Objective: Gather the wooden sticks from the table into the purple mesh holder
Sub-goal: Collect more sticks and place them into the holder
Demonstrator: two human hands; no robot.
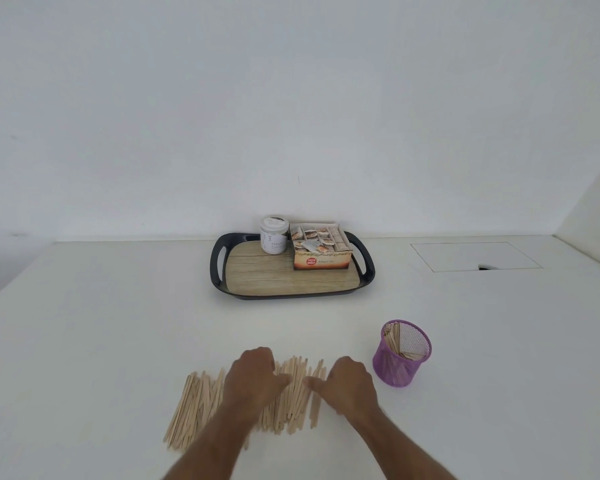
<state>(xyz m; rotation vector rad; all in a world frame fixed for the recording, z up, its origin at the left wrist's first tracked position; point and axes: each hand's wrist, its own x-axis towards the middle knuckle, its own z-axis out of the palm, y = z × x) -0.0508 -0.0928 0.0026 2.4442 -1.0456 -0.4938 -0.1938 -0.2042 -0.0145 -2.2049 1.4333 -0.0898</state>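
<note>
A wide spread of pale wooden sticks [198,407] lies flat on the white table near its front edge. My left hand [257,379] rests on the middle of the spread, fingers curled down onto the sticks. My right hand [347,384] sits at the spread's right end, thumb pointing left toward the other hand. Whether either hand has sticks pinched is not clear. The purple mesh holder [403,355] stands upright just right of my right hand, with several sticks leaning inside it.
A black tray [219,268] with a wood-look floor sits farther back, carrying a white jar [274,234] and an open box of sachets [321,251]. A rectangular hatch [475,256] is set into the table at the back right. White walls stand behind and to the right.
</note>
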